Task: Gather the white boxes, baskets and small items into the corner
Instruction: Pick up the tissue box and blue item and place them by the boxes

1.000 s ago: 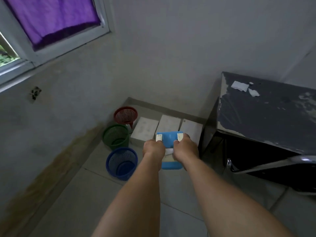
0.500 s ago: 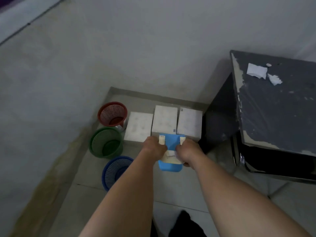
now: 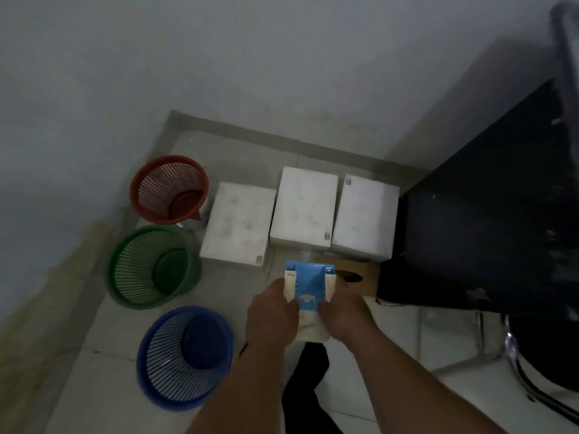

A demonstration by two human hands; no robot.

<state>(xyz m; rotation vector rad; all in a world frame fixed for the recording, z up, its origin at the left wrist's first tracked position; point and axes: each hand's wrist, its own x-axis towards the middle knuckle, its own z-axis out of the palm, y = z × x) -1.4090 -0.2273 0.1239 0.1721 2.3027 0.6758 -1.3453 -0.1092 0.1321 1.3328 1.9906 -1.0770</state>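
Three white boxes lie side by side on the floor in the corner: the left box (image 3: pixel 238 226), the middle box (image 3: pixel 303 207) and the right box (image 3: pixel 365 217). Along the left wall stand a red basket (image 3: pixel 169 189), a green basket (image 3: pixel 153 266) and a blue basket (image 3: pixel 185 357). My left hand (image 3: pixel 272 313) and my right hand (image 3: pixel 343 308) together grip a blue and white pack (image 3: pixel 309 285), held just in front of the middle and right boxes. A brown cardboard box with a round hole (image 3: pixel 357 277) sits right behind the pack.
A dark cabinet (image 3: pixel 482 214) fills the right side, its side close to the right white box. A metal chair leg (image 3: pixel 513 349) shows at the lower right. My dark trouser leg (image 3: pixel 308 386) is below my hands. Grey walls meet behind the boxes.
The view has tilted down and closer to the corner. My hands have lowered the blue and white pack toward the floor before the boxes. The brown cardboard box has come into view.
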